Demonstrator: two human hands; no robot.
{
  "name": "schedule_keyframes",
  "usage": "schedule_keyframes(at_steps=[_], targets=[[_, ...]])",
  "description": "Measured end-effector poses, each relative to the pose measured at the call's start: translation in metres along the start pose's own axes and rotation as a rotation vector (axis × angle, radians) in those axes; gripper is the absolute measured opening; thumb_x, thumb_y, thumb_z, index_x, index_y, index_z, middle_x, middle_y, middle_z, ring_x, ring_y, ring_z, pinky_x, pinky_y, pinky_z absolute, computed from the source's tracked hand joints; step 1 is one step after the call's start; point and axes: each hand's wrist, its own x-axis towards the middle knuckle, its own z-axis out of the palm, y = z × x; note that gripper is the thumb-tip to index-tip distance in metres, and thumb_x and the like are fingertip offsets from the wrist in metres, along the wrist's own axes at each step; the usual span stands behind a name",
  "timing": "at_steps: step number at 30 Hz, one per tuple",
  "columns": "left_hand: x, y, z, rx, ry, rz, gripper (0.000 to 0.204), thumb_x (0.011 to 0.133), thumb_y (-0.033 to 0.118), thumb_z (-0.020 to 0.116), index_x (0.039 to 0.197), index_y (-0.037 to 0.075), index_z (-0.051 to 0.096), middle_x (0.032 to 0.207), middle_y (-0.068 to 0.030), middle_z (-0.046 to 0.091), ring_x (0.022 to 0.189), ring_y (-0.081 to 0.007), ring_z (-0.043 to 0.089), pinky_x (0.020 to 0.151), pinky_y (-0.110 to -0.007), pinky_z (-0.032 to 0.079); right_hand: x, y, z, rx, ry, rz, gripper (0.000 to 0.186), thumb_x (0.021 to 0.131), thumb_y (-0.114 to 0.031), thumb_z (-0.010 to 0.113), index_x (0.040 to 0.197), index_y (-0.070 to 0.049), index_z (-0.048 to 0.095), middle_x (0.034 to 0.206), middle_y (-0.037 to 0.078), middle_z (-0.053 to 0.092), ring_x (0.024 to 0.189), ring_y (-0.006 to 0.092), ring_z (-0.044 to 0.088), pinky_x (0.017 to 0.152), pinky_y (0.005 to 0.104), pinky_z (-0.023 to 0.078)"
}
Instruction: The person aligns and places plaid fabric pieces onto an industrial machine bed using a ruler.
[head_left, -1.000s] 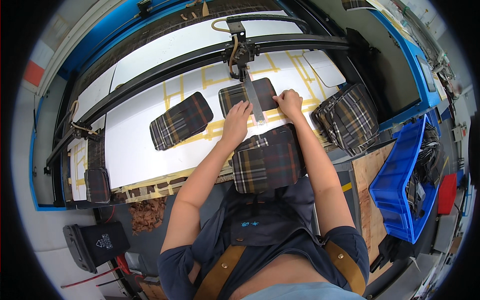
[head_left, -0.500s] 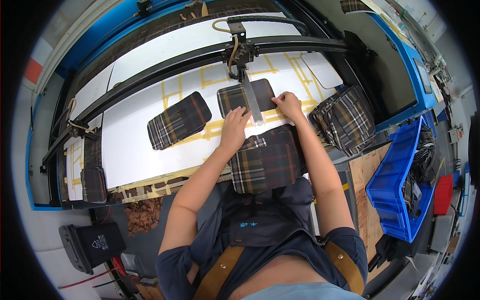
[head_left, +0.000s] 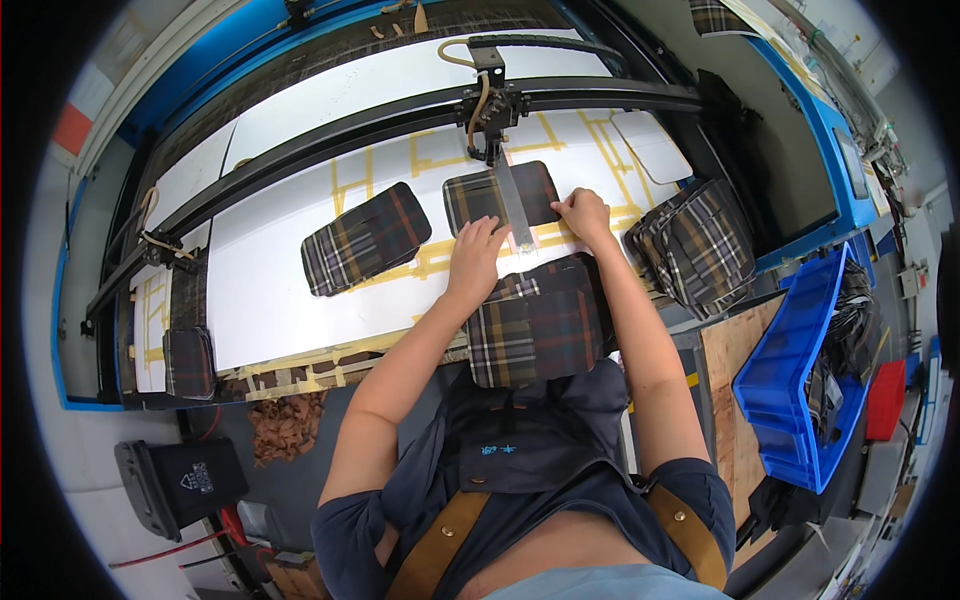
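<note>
A dark plaid fabric panel with rounded corners (head_left: 463, 203) lies on the white work board (head_left: 270, 325), below the cutting machine's head (head_left: 490, 125). A flat metal strip (head_left: 514, 208) crosses over the panel, its near end on the board. My left hand (head_left: 477, 262) rests with fingers stretched out at the panel's near edge, left of the strip. At the panel's right corner, my right hand (head_left: 588, 218) is closed, thumb and forefinger pinching the edge. Nearer to me, a stack of plaid panels (head_left: 535, 335) sits between my forearms.
More plaid panels lie in a stack on the left (head_left: 367, 240) and a pile on the right (head_left: 695, 250). A black rail (head_left: 330, 140) spans the board, which carries yellow tape lines. A blue bin (head_left: 790, 385) stands right; a black waste bin (head_left: 180, 485) stands lower left.
The whole view has shifted slightly. Both hands stay at the same panel edges, and the panels and machine head keep their places.
</note>
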Motion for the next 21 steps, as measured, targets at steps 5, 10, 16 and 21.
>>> schedule_keyframes(at_steps=[5, 10, 16, 21], targets=[[0.0, 0.002, -0.001, 0.023, -0.019, -0.008, 0.046, 0.081, -0.004, 0.052, 0.124, 0.005, 0.063, 0.129, -0.017, 0.058, 0.126, -0.0359, 0.051, 0.109, -0.052, 0.038, -0.018, -0.02, 0.018, 0.304, 0.081, -0.223, 0.022, 0.074, -0.014, 0.081, 0.085, 0.0, 0.068, 0.084, 0.018, 0.068, 0.086, 0.0355, 0.067, 0.079, 0.0419, 0.053], [0.0, 0.001, 0.001, 0.021, -0.023, 0.0, 0.045, 0.081, -0.003, 0.052, 0.124, 0.005, 0.063, 0.13, -0.0172, 0.058, 0.127, -0.0356, 0.051, 0.11, -0.052, 0.038, -0.013, -0.03, 0.023, 0.517, -0.249, -0.027, 0.025, 0.08, -0.019, 0.077, 0.086, 0.003, 0.069, 0.071, 0.013, 0.068, 0.066, 0.0226, 0.066, 0.064, 0.0345, 0.052], [-0.003, 0.0, -0.001, 0.017, -0.01, -0.017, 0.045, 0.081, -0.004, 0.052, 0.124, 0.005, 0.063, 0.129, -0.0174, 0.058, 0.127, -0.0355, 0.051, 0.11, -0.052, 0.038, -0.016, -0.048, 0.016, 0.295, -0.316, -0.027, 0.032, 0.085, -0.03, 0.074, 0.079, 0.001, 0.068, 0.065, 0.014, 0.065, 0.062, 0.0256, 0.065, 0.062, 0.0381, 0.05], [-0.002, -0.002, 0.003, 0.039, 0.001, -0.009, 0.045, 0.082, -0.002, 0.052, 0.124, 0.005, 0.064, 0.129, -0.0176, 0.059, 0.126, -0.0355, 0.051, 0.11, -0.052, 0.038, -0.014, -0.028, 0.02, 0.183, -0.044, -0.151, 0.03, 0.089, -0.031, 0.069, 0.081, -0.003, 0.072, 0.081, 0.023, 0.069, 0.081, 0.04, 0.068, 0.073, 0.0473, 0.052]])
